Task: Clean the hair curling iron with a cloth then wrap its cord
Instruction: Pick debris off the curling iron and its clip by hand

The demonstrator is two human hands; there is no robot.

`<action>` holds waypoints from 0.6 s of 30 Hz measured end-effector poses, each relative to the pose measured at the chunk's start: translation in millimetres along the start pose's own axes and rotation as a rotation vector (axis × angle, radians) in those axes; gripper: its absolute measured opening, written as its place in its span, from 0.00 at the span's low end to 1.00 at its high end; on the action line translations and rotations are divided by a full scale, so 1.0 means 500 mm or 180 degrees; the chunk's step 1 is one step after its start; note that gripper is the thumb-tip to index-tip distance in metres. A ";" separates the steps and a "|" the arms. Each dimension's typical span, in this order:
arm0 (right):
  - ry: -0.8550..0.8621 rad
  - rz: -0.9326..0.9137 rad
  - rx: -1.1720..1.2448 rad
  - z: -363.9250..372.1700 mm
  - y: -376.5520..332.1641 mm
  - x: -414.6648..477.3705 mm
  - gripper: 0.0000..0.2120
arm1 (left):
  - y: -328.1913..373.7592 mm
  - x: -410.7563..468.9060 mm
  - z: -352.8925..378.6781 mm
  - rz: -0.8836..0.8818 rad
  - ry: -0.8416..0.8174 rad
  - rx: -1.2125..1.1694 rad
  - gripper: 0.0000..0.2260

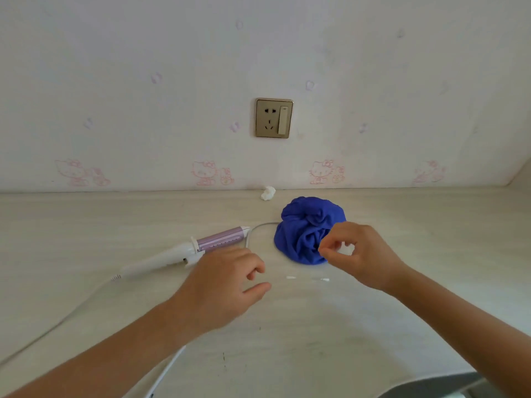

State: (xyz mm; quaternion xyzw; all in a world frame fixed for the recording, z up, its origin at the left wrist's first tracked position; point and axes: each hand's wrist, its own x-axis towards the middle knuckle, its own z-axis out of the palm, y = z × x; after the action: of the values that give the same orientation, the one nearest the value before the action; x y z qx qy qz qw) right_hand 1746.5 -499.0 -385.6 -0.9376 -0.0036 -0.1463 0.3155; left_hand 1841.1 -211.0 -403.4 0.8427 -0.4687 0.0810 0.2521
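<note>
The curling iron (201,245) lies on the table, with a white handle to the left and a purple barrel to the right. Its white cord (57,320) trails off the handle toward the lower left, and another stretch of the cord (260,225) curves from the barrel tip toward the cloth. A crumpled blue cloth (304,225) sits right of the iron. My left hand (221,285) hovers just in front of the iron, fingers loosely curled and holding nothing. My right hand (359,254) is at the cloth's near edge, thumb and fingertips close together. Whether they pinch the cloth is unclear.
A wall socket (273,118) is on the wallpapered wall behind the table (316,326). A small white wad (268,193) lies by the wall. Two small white bits (307,278) lie on the table between my hands. More white cord (168,369) shows under my left forearm.
</note>
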 end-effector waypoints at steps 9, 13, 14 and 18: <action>-0.0225 0.0435 -0.0781 0.057 0.046 -0.052 0.01 | 0.046 0.107 0.126 0.0083 -0.0463 0.0430 0.10; -0.0095 0.0384 -0.0790 0.066 0.044 -0.051 0.03 | 0.046 0.116 0.134 0.0195 -0.0477 0.0433 0.08; -0.0073 0.0365 -0.0784 0.066 0.042 -0.052 0.03 | 0.045 0.118 0.133 0.0237 -0.0477 0.0415 0.08; 0.0030 0.0317 -0.0664 0.066 0.030 -0.058 0.03 | 0.046 0.118 0.121 0.0416 -0.0433 0.0267 0.05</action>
State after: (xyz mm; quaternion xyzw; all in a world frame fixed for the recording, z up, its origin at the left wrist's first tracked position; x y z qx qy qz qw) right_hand 1729.0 -489.1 -427.4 -0.9636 0.0597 -0.1345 0.2230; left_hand 1848.3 -295.2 -425.5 0.8237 -0.5349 0.0594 0.1784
